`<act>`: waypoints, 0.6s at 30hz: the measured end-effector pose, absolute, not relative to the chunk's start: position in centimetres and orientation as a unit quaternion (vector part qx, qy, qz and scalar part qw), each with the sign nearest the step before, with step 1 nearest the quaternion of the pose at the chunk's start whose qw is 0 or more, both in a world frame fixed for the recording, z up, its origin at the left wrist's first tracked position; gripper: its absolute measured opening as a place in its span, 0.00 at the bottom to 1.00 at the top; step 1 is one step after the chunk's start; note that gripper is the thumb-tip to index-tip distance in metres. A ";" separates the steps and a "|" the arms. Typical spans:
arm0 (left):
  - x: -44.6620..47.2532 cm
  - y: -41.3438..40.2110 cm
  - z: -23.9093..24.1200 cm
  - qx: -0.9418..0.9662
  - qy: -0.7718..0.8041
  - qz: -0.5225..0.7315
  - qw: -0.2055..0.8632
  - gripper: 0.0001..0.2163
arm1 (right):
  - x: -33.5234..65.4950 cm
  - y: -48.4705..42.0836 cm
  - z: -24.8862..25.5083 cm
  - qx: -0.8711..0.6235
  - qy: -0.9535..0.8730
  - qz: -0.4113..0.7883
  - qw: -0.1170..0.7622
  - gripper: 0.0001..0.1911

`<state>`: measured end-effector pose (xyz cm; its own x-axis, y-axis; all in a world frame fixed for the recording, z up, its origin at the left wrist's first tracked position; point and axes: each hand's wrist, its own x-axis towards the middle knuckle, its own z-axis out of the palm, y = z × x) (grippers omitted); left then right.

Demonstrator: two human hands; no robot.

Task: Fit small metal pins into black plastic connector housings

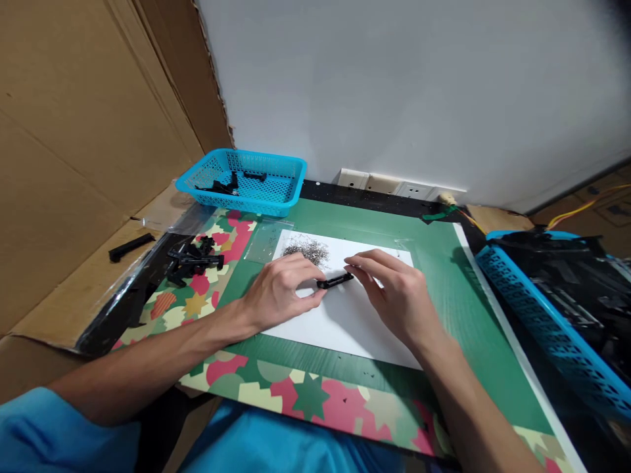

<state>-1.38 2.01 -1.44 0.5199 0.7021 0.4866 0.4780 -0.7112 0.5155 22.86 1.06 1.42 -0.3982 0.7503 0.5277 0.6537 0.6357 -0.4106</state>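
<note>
A narrow black plastic part is held level over a white sheet of paper. My left hand pinches its left end between thumb and fingers. At its right end is my right hand, its fingers drawn together in a pinch at the tip. Whatever those fingers hold is too small or hidden to make out. Behind my left hand, a pile of tiny metal pieces, thin like pins, lies on the paper.
A blue basket with a few black parts stands at the back left. Several black parts are heaped on the patterned mat edge. One long black part lies on cardboard. At right, another blue basket is full of black parts. Sockets line the wall.
</note>
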 end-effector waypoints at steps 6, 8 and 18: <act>-1.5 1.9 -1.7 0.870 0.336 0.333 0.140 0.06 | 20.1 0.5 0.9 -0.446 -0.713 0.295 0.454 0.07; -1.5 1.9 -1.7 0.871 0.336 0.330 0.139 0.07 | 19.8 0.5 0.7 -0.452 -0.702 0.316 0.450 0.08; -1.6 1.9 -1.8 0.866 0.332 0.337 0.159 0.08 | 19.8 0.5 0.8 -0.453 -0.750 0.215 0.431 0.10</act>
<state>-1.55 1.94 -1.80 0.5521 0.6827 0.4787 0.4678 -0.7288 0.4999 19.75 0.48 0.77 -0.2176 0.8656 0.4509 0.4944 0.4961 -0.7138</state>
